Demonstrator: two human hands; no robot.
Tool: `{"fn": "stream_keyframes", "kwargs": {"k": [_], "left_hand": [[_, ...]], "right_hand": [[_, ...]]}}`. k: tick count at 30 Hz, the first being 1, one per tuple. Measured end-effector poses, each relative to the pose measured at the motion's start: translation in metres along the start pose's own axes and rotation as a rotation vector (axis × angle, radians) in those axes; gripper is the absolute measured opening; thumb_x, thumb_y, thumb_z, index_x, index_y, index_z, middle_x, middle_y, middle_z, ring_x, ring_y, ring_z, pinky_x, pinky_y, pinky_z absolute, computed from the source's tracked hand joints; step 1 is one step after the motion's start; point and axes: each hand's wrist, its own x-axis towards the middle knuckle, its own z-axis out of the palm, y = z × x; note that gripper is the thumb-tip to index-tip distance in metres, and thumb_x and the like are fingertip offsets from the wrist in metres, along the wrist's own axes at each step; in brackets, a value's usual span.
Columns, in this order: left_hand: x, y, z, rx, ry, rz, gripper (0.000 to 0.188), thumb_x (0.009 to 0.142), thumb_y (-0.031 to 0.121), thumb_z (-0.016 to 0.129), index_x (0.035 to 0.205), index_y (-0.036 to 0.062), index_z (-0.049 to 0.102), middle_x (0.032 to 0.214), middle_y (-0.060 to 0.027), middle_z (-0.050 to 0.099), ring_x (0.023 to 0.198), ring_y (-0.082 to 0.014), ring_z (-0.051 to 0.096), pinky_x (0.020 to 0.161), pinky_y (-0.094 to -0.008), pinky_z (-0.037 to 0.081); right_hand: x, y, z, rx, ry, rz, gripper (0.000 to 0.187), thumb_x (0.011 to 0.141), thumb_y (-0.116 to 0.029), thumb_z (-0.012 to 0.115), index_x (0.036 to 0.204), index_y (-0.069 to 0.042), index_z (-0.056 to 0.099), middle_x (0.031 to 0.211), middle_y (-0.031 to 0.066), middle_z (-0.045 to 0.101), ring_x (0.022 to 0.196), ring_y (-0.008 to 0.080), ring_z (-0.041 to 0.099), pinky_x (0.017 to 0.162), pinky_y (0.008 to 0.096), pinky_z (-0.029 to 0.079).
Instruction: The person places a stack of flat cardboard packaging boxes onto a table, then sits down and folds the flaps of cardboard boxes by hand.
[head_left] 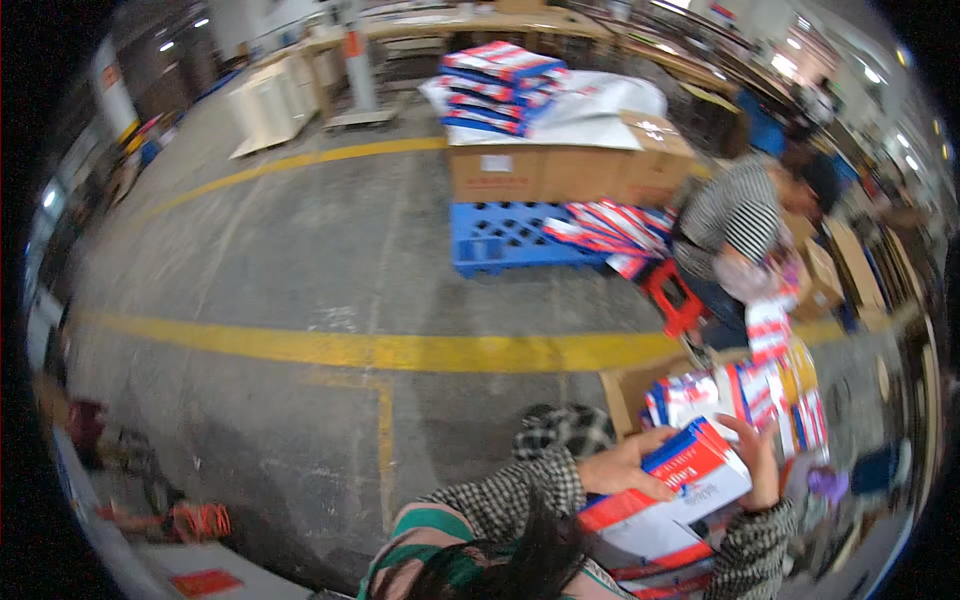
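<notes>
Low at the right of the head view, I hold a red, white and blue printed packet (712,468) tilted in front of me. My left hand (628,466) grips its left side, thumb on the top face and fingers mostly hidden. At the far right end, my right hand (757,462) is closed around the edge. Below it, nearer to me, lie more packets (640,545) in the same colours, partly covered by the held one and my right sleeve. Just beyond my hands, similar packets (690,392) fill an open cardboard carton (622,392).
A co-worker in a striped top (738,205) bends over packets at the right, near a red stool (672,298). Beyond, a blue pallet (485,240) carries large cartons (520,172) with stacked packets (500,75) on top. Yellow lines (420,352) cross the grey floor.
</notes>
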Motion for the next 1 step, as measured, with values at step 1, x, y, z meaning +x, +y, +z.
{"fn": "stream_keyframes", "kwargs": {"k": [1], "left_hand": [[-0.0051,0.0073,-0.0173,0.014,0.056,0.022,0.08,0.066,0.017,0.077,0.13,-0.0013,0.033,0.121,-0.0096,0.048,0.111,-0.0188,0.043,0.1,-0.0302,0.029]], "right_hand": [[0.0045,-0.0118,0.0061,0.154,-0.01,0.017,0.087,0.08,-0.072,0.019,0.127,0.001,0.032,0.114,0.026,0.052,0.103,0.0362,0.054,0.091,0.048,0.042]]}}
